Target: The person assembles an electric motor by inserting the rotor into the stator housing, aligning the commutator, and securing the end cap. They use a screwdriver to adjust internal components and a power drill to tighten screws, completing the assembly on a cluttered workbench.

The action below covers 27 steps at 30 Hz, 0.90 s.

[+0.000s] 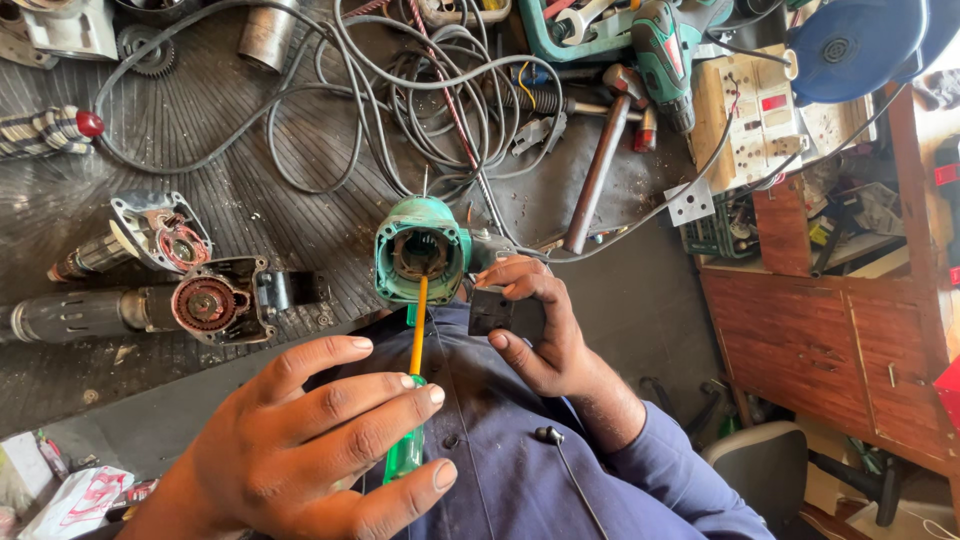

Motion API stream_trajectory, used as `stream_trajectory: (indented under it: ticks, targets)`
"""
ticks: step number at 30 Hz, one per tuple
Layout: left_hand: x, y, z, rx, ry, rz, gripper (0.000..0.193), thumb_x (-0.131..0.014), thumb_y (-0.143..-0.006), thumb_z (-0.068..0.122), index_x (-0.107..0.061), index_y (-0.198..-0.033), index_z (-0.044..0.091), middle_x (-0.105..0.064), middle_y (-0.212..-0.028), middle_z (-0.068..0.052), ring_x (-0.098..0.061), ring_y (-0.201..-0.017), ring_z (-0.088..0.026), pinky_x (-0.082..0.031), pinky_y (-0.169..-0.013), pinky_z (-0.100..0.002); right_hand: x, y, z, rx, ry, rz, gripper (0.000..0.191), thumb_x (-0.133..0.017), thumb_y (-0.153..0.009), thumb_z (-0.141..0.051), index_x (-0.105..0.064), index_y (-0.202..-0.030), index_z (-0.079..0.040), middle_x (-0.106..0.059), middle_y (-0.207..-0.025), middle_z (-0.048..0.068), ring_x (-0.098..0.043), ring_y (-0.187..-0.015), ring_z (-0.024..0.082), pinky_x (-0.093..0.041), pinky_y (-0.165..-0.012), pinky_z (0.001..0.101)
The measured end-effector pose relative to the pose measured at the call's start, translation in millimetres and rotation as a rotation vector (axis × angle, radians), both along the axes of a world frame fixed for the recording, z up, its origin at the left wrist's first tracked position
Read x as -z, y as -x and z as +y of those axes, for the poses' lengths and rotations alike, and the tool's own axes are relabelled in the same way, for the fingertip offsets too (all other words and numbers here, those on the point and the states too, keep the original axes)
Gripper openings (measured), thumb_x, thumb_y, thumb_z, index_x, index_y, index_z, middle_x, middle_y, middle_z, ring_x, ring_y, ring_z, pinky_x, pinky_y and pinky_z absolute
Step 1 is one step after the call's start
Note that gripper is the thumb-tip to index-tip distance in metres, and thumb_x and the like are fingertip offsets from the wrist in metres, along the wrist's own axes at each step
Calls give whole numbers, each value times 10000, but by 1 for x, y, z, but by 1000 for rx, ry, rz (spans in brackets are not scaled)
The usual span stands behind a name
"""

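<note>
My left hand [310, 440] is closed around the green handle of a screwdriver [412, 400]. Its yellow shaft runs up into the open front of a green power tool housing [420, 250]. My right hand [545, 330] grips the dark rear block of that tool [500, 312], holding it in front of my blue shirt [520, 470]. The tool's grey cable runs off up the bench. The screwdriver's tip is hidden inside the housing.
On the ribbed black mat [200, 130] lie two opened gear heads of other tools [205, 300] [160, 232], tangled cables [420, 90], a hammer [600, 160], a green drill [665, 55] and a socket board [760, 115]. A wooden cabinet [830, 340] stands at the right.
</note>
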State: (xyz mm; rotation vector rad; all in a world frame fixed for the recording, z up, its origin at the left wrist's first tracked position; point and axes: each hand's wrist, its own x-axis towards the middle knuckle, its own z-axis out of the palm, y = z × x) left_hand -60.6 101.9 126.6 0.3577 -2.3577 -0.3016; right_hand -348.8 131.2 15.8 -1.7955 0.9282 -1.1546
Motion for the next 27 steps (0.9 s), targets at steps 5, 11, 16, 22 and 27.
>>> stream_trajectory:
  ticks: [5, 11, 16, 22, 27]
  targets:
    - [2, 1, 1, 9, -8, 10, 241, -630, -1039, 259, -571, -1272, 269, -704, -1226, -37, -692, -1080, -184, -498, -1004, -447, -1, 0, -1, -1, 11, 8, 409, -686, -1016, -181, -412, -1308, -96, -608, -1296, 184, -582, -1264, 308, -415, -1169, 512]
    - [5, 4, 1, 13, 17, 20, 247, -637, -1045, 256, -570, -1282, 272, -709, -1211, -34, -693, -1078, -185, -496, -1008, -461, 0, 1, 1, -4, -3, 1, 408, -688, -1019, -179, -413, -1308, -94, -595, -1306, 187, -575, -1265, 310, -418, -1166, 506]
    - [6, 8, 0, -27, 16, 42, 285, -687, -1040, 230, -544, -1284, 261, -714, -1215, -29, -692, -1083, -187, -494, -1022, -468, 0, 1, 1, -5, 0, 3, 406, -687, -1018, -174, -414, -1307, -94, -595, -1308, 185, -573, -1271, 309, -410, -1179, 509]
    - [5, 7, -2, -99, 24, 61, 321, -726, -979, 229, -536, -1235, 260, -711, -1173, -16, -686, -1033, -184, -496, -994, -460, 0, 2, 2, -3, -12, 5, 405, -688, -1017, -179, -417, -1304, -92, -592, -1320, 190, -565, -1272, 307, -412, -1175, 504]
    - [6, 4, -2, -136, 51, 42, 337, -734, -998, 202, -548, -1265, 288, -712, -1193, -2, -690, -1035, -168, -505, -999, -464, 1, 2, 2, -4, -9, 1, 403, -686, -1017, -184, -419, -1305, -96, -593, -1318, 188, -561, -1278, 305, -412, -1175, 502]
